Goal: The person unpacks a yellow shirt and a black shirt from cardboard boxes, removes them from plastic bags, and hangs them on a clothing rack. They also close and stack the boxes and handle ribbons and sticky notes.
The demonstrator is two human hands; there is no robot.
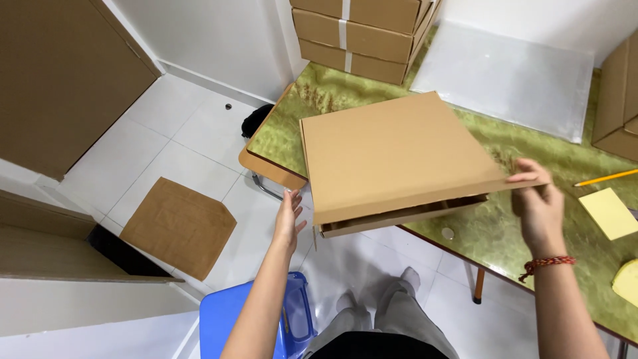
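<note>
A flat brown cardboard box is lifted over the near edge of a green-covered table, its near side open. My right hand grips the box's right front corner. My left hand is open, fingers spread, just left of and below the box's left front corner, apart from it.
Stacked taped cardboard boxes stand at the table's back. A clear plastic sheet lies behind the box. A yellow pencil and yellow notepad lie at right. A cardboard piece lies on the tiled floor. A blue stool stands below.
</note>
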